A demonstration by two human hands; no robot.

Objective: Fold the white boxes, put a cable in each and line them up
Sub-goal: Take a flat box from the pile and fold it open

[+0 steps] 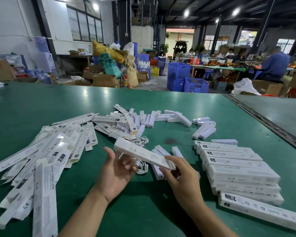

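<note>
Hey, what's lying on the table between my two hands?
A small bundle of white cables lies between the left hand and right hand, beneath the held box; head view.

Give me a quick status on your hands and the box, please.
Left hand open under long white cardboard box; right hand pinches its end. White coiled cables lie on green table below. Nothing blocking.

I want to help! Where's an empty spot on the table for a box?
Bare green table lies beyond the flat box pile, and at the near edge between that pile and the lined-up boxes. The middle is crowded with small white blocks and cables.
</note>
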